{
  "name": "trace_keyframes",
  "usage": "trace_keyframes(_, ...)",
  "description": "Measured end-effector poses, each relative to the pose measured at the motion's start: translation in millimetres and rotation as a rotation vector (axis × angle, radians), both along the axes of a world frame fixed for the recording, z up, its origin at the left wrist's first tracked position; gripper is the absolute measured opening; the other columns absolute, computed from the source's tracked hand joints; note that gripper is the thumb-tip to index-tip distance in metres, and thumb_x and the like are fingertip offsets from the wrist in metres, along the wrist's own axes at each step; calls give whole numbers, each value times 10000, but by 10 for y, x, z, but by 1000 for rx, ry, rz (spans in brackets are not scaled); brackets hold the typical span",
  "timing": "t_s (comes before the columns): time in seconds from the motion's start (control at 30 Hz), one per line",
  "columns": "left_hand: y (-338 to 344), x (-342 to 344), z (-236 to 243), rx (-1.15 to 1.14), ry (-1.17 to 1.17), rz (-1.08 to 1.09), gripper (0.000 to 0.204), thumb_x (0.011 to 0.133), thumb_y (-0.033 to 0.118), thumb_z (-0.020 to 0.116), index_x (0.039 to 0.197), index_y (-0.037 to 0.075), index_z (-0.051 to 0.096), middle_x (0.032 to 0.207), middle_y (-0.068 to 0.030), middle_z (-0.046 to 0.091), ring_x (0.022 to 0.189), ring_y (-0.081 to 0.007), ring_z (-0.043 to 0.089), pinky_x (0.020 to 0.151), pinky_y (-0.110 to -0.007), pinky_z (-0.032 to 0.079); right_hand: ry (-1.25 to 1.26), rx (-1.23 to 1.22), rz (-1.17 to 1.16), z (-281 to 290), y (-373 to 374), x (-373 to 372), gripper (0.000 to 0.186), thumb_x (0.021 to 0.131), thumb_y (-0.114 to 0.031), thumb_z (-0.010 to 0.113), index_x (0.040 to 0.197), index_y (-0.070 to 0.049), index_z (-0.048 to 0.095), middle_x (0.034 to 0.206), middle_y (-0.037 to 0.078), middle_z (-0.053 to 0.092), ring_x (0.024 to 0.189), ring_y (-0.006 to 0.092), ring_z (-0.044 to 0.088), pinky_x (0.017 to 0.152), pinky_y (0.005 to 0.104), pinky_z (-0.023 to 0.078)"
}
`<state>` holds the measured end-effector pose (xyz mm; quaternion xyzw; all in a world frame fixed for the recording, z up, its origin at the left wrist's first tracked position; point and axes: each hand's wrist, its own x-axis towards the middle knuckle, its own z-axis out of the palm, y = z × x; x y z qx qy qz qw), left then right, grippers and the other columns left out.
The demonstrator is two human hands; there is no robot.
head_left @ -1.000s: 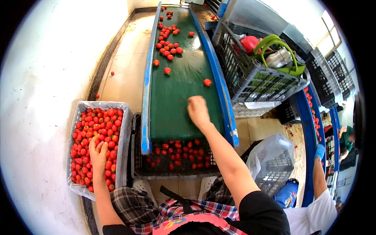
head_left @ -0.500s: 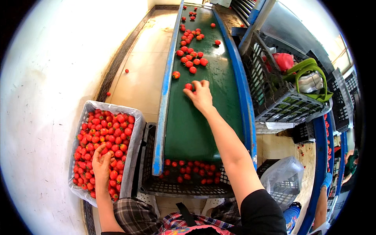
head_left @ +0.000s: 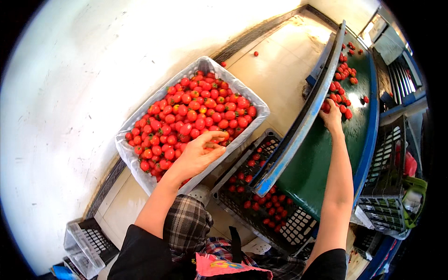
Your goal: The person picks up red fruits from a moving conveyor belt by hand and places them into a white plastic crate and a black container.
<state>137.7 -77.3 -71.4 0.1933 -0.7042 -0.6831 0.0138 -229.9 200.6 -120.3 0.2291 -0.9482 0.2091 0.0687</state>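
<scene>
My left hand (head_left: 200, 153) is held over the near right side of a lined crate (head_left: 261, 108) full of red cherry tomatoes (head_left: 186, 109). Its fingers and thumb are parted, and no tomato shows between them. On the green conveyor belt (head_left: 305, 175), my right hand (head_left: 332, 117) has its fingers closed round a cherry tomato (head_left: 325, 106), close to the belt's blue left rail (head_left: 298, 137). Several more tomatoes (head_left: 339, 87) lie just beyond those fingers and farther up the belt.
Below the belt's near end, a black crate (head_left: 298, 228) holds more tomatoes. At right stands another black crate (head_left: 380, 182) with a green-handled bag. Small crates (head_left: 88, 245) sit at lower left. A white wall (head_left: 116, 56) runs along the left, and two tomatoes lie on the floor.
The view has turned left, bringing the lined crate toward the middle. My left hand's fingers have spread from a curl. My right hand has reached to the tomato cluster by the rail.
</scene>
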Motion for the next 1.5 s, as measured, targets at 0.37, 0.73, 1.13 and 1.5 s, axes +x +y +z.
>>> trace_keyframes(0.37,-238,345,40,-37,190,371,256,858,71,588,1106,15,567,986,-53,608,864,-95,565,767,-238,473,-786,-1385,-229,271,-34,794,225,872,-288,568,1021,-124,532,775,22,555,578,115,517,384,175,348)
trace_keyframes(0.73,-449,678,71,-172,279,597,182,872,34,563,1048,-11,573,1010,-79,604,916,-139,577,811,-243,480,-26,-518,16,722,-888,1254,711,762,-422,672,1333,-113,383,1303,261,387,1170,436,414,969,485,361)
trace_keyframes(1.13,-100,382,48,-146,270,427,198,871,12,550,1068,-11,554,991,-52,586,906,-109,551,819,-247,454,24,-264,-425,-3,694,1643,1145,548,-439,828,1433,-195,143,1409,337,110,1304,456,208,1049,523,229)
trace_keyframes(1.5,-80,191,-18,-220,183,353,221,881,-4,528,1102,-8,537,1007,-68,583,915,-118,563,837,-257,476,254,18,-324,-81,53,729,528,682,-419,704,1151,-228,555,1309,149,364,1199,387,338,901,537,354)
